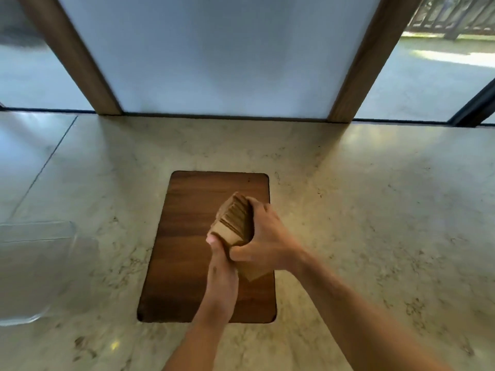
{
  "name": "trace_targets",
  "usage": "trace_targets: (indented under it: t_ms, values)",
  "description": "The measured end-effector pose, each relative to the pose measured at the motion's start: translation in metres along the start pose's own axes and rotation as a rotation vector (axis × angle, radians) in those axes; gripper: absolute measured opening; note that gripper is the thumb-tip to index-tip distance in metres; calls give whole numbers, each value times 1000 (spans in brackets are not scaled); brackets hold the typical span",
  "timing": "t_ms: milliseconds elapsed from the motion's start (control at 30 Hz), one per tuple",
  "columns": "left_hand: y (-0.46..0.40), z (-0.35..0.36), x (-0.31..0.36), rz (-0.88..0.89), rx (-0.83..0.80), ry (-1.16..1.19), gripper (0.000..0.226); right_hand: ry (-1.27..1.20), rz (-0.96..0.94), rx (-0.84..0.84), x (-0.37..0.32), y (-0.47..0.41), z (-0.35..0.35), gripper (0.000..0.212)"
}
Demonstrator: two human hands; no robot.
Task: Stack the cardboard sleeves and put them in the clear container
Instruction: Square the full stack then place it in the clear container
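Now both hands grip sleeve stack (235, 220); left (222, 266); right (265, 242).

A single view is given, taken from a camera worn on the person's head. The scene is looked at forward and steeply downward, so that the tabletop (375, 210) is seen from above and fills the lower two thirds of the frame. The two forearms are seen entering from the bottom edge, and the hands (241, 247) are caught close to the lens, just below the centre of the frame. A wide-angle lens is betrayed by the wooden posts (80, 62), which are splayed outward towards the top. The far edge of the tabletop and a frosted panel (222, 54) are taken in beyond. No second view is provided.
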State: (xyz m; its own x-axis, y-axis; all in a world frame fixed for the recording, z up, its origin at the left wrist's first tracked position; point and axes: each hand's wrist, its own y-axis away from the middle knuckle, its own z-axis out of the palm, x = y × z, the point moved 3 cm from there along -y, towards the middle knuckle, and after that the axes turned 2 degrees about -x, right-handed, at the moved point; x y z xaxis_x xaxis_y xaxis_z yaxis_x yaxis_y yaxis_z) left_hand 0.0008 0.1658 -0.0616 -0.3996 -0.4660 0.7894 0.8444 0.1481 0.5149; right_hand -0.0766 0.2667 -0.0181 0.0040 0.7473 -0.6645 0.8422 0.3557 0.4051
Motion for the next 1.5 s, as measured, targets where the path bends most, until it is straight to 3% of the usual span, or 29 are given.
trace_targets:
  t_ms: [67,133,200,333,467,567,700,767,833,967,1033,1100,1233,1333,1400,1500]
  values:
    - [-10,-30,5,55,115,-146,65,161,-125,8,-17,-16,14,120]
    - [-15,-70,8,218,323,-399,50,358,-227,12,-24,-33,36,121]
    - [-16,-103,10,337,451,-411,38,519,-306,14,-27,-46,59,124]
    - [-30,-118,11,521,220,-378,70,678,-348,9,-26,-55,71,129]
    - [-56,-103,22,518,-20,-432,77,727,-369,35,-24,-55,72,129]
    - [-74,-93,26,499,-12,-351,68,732,-341,66,-20,-55,71,128]
    - [-85,-87,25,517,126,-359,31,715,-340,99,-17,-54,71,124]
    - [-88,-86,24,559,170,-411,27,645,-329,95,-9,-52,68,126]
    - [-90,-85,26,574,202,-420,25,403,-286,94,5,-50,66,128]
    - [-88,-82,26,615,238,-416,27,-656,-160,198,27,-40,82,103]
    - [-89,-83,25,613,237,-432,28,-907,-162,220,28,-37,95,94]
    - [-90,-84,23,573,176,-419,30,-962,-201,226,25,-35,102,91]
    - [-89,-88,23,543,12,-313,56,-993,-214,194,22,-37,102,111]
    - [-90,-90,21,535,-42,-332,63,-975,-232,177,24,-38,102,102]
    - [-91,-90,21,542,-13,-385,50,-975,-247,167,26,-38,101,96]
    - [-89,-88,24,623,54,-477,26,-832,-296,138,27,-40,94,103]
